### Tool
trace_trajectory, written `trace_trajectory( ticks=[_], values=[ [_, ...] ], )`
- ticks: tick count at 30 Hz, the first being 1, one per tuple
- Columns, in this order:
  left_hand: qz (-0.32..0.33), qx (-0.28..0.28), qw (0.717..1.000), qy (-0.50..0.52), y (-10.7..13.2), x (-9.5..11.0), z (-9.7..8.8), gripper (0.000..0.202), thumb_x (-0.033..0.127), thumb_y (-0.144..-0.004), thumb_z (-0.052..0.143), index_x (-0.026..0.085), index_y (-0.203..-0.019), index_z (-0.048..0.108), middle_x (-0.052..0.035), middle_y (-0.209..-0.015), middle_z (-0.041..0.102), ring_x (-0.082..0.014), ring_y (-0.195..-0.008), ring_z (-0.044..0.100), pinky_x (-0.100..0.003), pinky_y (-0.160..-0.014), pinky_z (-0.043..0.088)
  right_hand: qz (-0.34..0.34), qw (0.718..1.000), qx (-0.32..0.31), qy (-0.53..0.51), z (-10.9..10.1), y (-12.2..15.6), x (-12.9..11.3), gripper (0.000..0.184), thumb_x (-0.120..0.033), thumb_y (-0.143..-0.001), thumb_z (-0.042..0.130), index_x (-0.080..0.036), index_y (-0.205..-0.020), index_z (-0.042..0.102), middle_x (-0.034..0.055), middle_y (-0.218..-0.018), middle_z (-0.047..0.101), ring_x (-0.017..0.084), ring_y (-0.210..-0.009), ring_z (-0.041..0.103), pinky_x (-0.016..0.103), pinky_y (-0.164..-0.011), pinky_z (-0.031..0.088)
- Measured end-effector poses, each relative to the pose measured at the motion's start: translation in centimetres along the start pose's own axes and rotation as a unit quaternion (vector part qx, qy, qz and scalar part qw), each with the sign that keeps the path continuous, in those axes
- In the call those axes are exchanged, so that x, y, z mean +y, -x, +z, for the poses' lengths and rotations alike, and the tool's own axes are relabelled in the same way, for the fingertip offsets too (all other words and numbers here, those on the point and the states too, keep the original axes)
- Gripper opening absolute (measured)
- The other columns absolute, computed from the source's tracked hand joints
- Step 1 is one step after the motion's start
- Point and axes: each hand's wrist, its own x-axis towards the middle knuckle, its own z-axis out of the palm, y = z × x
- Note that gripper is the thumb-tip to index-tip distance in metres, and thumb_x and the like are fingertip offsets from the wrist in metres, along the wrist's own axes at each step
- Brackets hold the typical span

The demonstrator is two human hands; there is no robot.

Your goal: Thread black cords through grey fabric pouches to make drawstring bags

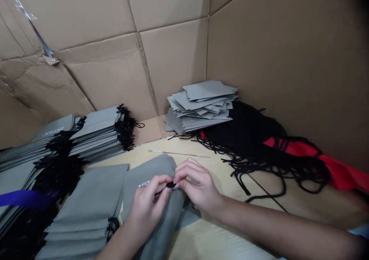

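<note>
Both hands meet over a grey fabric pouch [168, 217] at the front middle. My left hand [151, 198] is closed, thumb and fingers pinching a short black cord [170, 184] bunched at the pouch's edge. From the other side my right hand [198, 181] pinches the same cord with its fingertips. The cord's exact shape is partly hidden by the fingers. Beneath and behind the hands lie more flat grey pouches [157, 164], one with white lettering. Left of them sits a small stack of grey pouches [89, 191] with black cord at one corner.
Tall stacks of corded pouches [96, 133] stand at the left, with a blue strip [25, 199] across one. A loose pile of grey pouches [207, 104] rests beside a heap of black cords [253, 129] tied with red cloth [305, 154]. A thin metal needle-like rod [178, 153] lies behind. Cardboard walls [173, 48] enclose the table.
</note>
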Motion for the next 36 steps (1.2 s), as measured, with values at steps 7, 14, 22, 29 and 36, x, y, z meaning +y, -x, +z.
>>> trace_trajectory(
  ticks=[7, 14, 22, 29, 36],
  values=[
    [-0.093, -0.002, 0.995, 0.04, -0.5, 0.0, 0.1, 0.01, 0.021, -0.081, 0.052, 0.018, -0.09, 0.057, 0.001, -0.065, 0.066, -0.01, -0.054, 0.058, -0.016, -0.051, 0.041, 0.286, 0.94, -0.023, -0.187, 1.0, 0.5, 0.7, 0.013, -0.027, -0.071, 0.066, -0.018, -0.071, 0.057, -0.0028, -0.066, 0.048, 0.012, -0.063, 0.043, 0.023, -0.057, 0.033],
    [-0.34, -0.019, 0.849, 0.404, -1.5, -0.3, -0.2, 0.032, 0.04, -0.066, 0.071, 0.015, -0.074, 0.051, 0.0069, -0.047, 0.054, -0.004, -0.038, 0.042, -0.013, -0.041, 0.03, 0.325, 0.9, -0.117, -0.265, 0.3, -1.0, 1.2, 0.028, -0.042, -0.072, 0.065, -0.016, -0.079, 0.059, -0.0012, -0.072, 0.054, 0.012, -0.067, 0.047, 0.023, -0.062, 0.034],
    [-0.354, -0.036, 0.798, 0.486, -1.7, 0.3, -0.5, 0.036, 0.032, -0.058, 0.078, 0.014, -0.07, 0.049, 0.0076, -0.044, 0.053, -0.002, -0.037, 0.039, -0.012, -0.04, 0.027, 0.271, 0.929, -0.187, -0.169, -0.4, -1.3, 1.6, 0.011, -0.023, -0.073, 0.065, -0.018, -0.077, 0.056, -0.0029, -0.073, 0.053, 0.012, -0.066, 0.047, 0.023, -0.06, 0.034],
    [-0.34, -0.05, 0.816, 0.464, -1.2, -1.0, 0.3, 0.039, 0.04, -0.06, 0.075, 0.016, -0.071, 0.047, 0.0066, -0.048, 0.054, -0.0034, -0.041, 0.041, -0.014, -0.044, 0.03, 0.217, 0.953, -0.194, -0.088, -0.3, -0.8, 1.4, 0.009, -0.027, -0.081, 0.056, -0.019, -0.083, 0.053, -0.0005, -0.079, 0.051, 0.014, -0.075, 0.047, 0.024, -0.066, 0.035],
    [-0.349, -0.075, 0.831, 0.428, -1.5, -0.6, 0.1, 0.041, 0.042, -0.062, 0.074, 0.015, -0.082, 0.05, 0.0028, -0.06, 0.058, -0.0084, -0.054, 0.051, -0.019, -0.055, 0.037, 0.274, 0.938, -0.182, -0.106, -0.2, -0.5, 1.3, 0.018, -0.036, -0.085, 0.049, -0.019, -0.082, 0.047, -0.0028, -0.07, 0.044, 0.012, -0.065, 0.041, 0.021, -0.057, 0.031]
  ],
)
